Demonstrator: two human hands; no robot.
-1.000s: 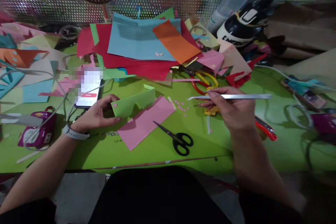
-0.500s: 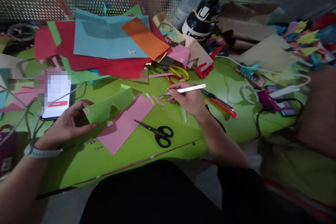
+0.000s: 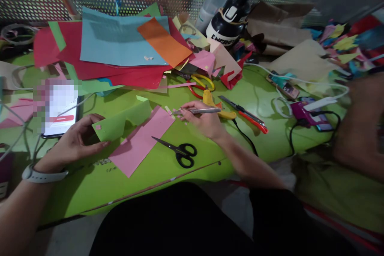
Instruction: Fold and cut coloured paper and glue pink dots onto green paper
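Observation:
My left hand (image 3: pixel 79 142), a light watch on its wrist, pinches the left end of a folded green paper (image 3: pixel 121 122). A small pink square (image 3: pixel 98 127) sits on that paper near my fingers. In my right hand (image 3: pixel 207 122) is a pair of metal tweezers (image 3: pixel 207 110), held like a pen and pointing left. Their tips are among tiny pink paper pieces (image 3: pixel 182 117), by the upper right corner of a pink paper strip (image 3: pixel 142 140). I cannot tell whether the tips grip a piece. Black-handled scissors (image 3: pixel 184 155) lie below, blades toward the strip.
Behind my right hand lie a yellow glue gun (image 3: pixel 225 114) with a black cord and a red-handled cutter (image 3: pixel 250 120). Coloured sheets (image 3: pixel 126 40), a bottle (image 3: pixel 225 28) and yellow-and-red-handled pliers (image 3: pixel 202 84) sit farther back. A phone (image 3: pixel 61 108) stands left; another person's arm (image 3: pixel 360 124) is right.
My right hand has moved left with the tweezers, bringing the tips toward the pink strip's corner and uncovering the glue gun. My left hand keeps hold of the green paper. The view has shifted slightly.

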